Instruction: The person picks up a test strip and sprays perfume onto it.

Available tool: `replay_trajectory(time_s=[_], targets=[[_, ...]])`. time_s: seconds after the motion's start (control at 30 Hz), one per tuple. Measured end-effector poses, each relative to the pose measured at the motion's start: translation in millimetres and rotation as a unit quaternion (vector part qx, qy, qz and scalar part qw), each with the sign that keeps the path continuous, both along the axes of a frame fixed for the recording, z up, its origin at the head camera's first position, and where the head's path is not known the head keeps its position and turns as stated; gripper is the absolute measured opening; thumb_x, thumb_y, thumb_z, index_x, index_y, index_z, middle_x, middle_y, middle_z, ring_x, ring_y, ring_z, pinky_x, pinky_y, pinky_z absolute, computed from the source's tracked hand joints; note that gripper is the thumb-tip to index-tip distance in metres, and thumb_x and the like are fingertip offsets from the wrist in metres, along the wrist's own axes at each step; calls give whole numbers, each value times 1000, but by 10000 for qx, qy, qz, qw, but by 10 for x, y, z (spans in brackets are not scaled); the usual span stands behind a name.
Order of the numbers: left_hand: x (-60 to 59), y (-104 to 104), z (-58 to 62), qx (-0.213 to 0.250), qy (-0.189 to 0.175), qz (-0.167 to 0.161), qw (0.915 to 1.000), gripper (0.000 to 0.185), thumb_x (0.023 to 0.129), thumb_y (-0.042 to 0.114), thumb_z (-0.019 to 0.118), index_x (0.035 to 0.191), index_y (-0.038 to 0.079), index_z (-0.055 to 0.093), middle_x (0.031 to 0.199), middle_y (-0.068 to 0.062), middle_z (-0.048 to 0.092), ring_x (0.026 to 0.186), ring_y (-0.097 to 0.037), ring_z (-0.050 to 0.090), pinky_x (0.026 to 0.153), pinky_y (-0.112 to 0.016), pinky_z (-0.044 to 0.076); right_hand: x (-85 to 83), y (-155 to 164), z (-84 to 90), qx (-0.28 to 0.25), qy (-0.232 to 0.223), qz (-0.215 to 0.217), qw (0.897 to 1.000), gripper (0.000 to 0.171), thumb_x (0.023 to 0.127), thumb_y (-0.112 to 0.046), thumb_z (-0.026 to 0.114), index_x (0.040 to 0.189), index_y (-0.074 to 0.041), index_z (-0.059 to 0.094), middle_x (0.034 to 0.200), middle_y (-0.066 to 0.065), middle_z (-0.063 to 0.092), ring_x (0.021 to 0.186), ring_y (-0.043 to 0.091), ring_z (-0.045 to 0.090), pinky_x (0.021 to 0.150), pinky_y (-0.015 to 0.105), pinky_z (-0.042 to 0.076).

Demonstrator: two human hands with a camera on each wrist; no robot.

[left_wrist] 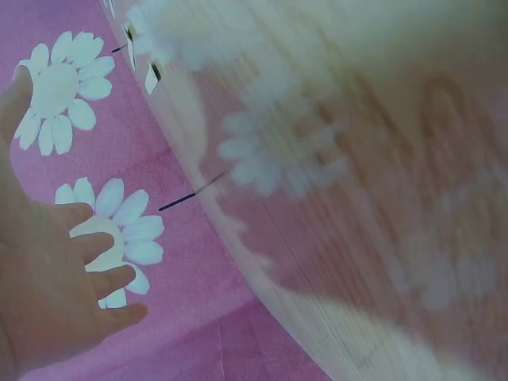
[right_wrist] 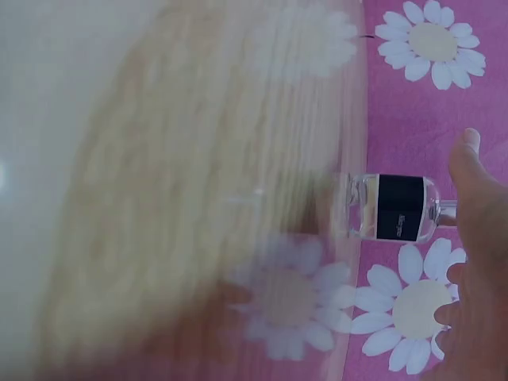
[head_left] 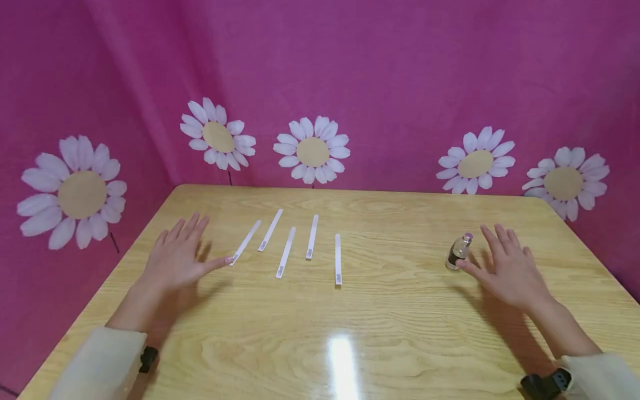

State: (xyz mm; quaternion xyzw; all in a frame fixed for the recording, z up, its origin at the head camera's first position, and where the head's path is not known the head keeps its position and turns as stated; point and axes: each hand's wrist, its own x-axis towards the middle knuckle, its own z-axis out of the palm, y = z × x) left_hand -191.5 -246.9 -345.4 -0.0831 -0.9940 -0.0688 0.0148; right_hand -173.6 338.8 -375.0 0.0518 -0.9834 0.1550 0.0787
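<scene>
Five-fingered and spread, my left hand (head_left: 177,255) hovers over the left of the table, its thumb tip overlapping the lower end of the leftmost white paper strip (head_left: 247,239) in the head view. Several such strips fan out to the right, each with small dark print at its near end, among them a strip (head_left: 338,258) nearest the middle. A small clear glass perfume bottle (head_left: 456,255) with a black label and a purplish cap stands upright at the right. My right hand (head_left: 515,275) is beside it, fingers spread, thumb overlapping the bottle's edge in the head view. Neither hand grips anything.
The wooden table (head_left: 400,333) has a glossy top with a bright light reflection near its front. Behind and to the left hangs a magenta cloth (head_left: 375,83) printed with white daisies. Dark bands with devices (head_left: 545,383) sit at both wrists.
</scene>
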Motion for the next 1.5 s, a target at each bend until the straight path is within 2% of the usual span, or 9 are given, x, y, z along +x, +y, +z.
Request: replay_trajectory(time_s=[0.23,0.43,0.63,0.77,1.0,1.23,1.33,1.5], targets=[[-30,42,38,86,-176,-168,9997,109,80,73,53,155,7,9,159,-24,15,144,-49,15,114,-70,15,-38,-69,15,-38,91,130,9999,96,86,-56,61,153,-3,15,155,34,14,145,52,3,106,78,9],[-50,87,10,169,-177,-287,9993,107,80,70,56,154,6,13,158,-24,18,143,-48,20,113,-70,19,-71,-124,50,-136,26,214,9997,96,86,-55,62,152,-3,16,154,35,15,145,52,5,105,78,13],[-102,146,-48,377,-116,-454,9982,102,80,66,61,151,3,23,155,-24,28,141,-45,28,112,-67,24,-82,-155,75,-184,-69,275,9994,97,87,-54,63,152,-1,15,153,35,16,144,54,7,106,76,17],[-142,189,-79,488,-119,-520,9974,95,80,58,66,147,-1,31,150,-25,37,138,-45,33,112,-64,27,-107,-165,80,-326,-57,407,9986,99,83,-52,68,150,2,19,152,36,19,143,53,11,106,74,21],[-221,231,-129,783,-167,-660,9946,82,81,44,72,139,-5,42,141,-27,47,131,-46,41,109,-64,32,-152,-207,85,-690,-99,561,9960,98,79,-46,76,146,7,26,144,36,36,131,55,34,102,69,32],[-307,269,-193,1364,-510,-866,9855,69,82,28,75,132,-10,47,133,-31,51,126,-47,46,108,-58,37,-151,-161,43,-822,-72,506,9953,82,83,-37,75,140,6,36,126,35,55,113,52,53,88,63,47],[-337,273,-212,1520,-528,-889,9830,66,81,25,76,129,-11,49,130,-32,53,121,-46,49,106,-57,40,-163,-147,29,-1005,-127,611,9930,78,83,-33,76,139,5,38,119,32,59,109,49,58,85,57,53],[-377,262,-244,1612,-431,-899,9819,60,80,20,76,125,-13,52,122,-32,57,112,-44,55,100,-55,44,-210,-146,20,-1434,-162,769,9865,75,80,-24,79,137,6,41,118,32,59,107,47,61,83,46,56]])
